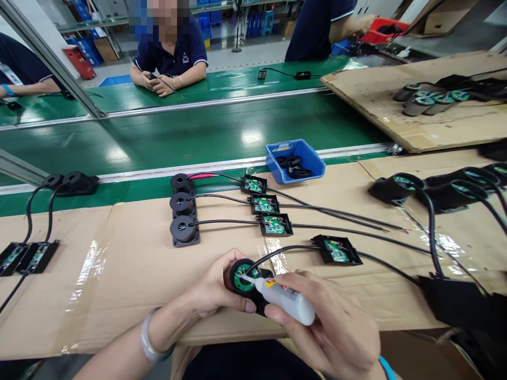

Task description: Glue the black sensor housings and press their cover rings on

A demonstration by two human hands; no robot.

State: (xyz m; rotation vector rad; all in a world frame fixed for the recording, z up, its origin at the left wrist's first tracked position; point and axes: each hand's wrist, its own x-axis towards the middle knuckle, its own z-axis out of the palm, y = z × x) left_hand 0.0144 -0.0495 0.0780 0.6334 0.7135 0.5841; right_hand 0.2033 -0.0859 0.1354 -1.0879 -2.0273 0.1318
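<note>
Head view, hands: While the left hand (217,289) wraps its fingers and thumb round a black housing (261,305), the right hand (336,316) clasps a white bottle (291,302); the two hands are near each other.
Housing: near the front edge of the cardboard (138,279), its round opening facing up, a green board (244,285) inside.
Bottle: tilted, its nozzle (250,279) pointing into the opening by the thin wires; whether the tip touches the board I cannot tell.
Cable: a black cable (293,247) runs from the housing to an open box (339,249) with a circuit board in it.
Wrists: a pale bangle (149,338) on the left, a blue band (387,368) on the right.
Middle row: three housings (184,230) side by side, each wired to one of three boxes (276,224).
Blue bin: the bin (273,168) stands behind those boxes, with black parts (293,164) inside.
Left end: two housings (81,183) cabled to two boxes (39,257).
Right end: more housings (396,187); behind them, a raised cardboard sheet (364,95) carries others.
Across the green belt (198,126): a co-worker (170,58) leans on forearms, holding a dark cabled part.
</note>
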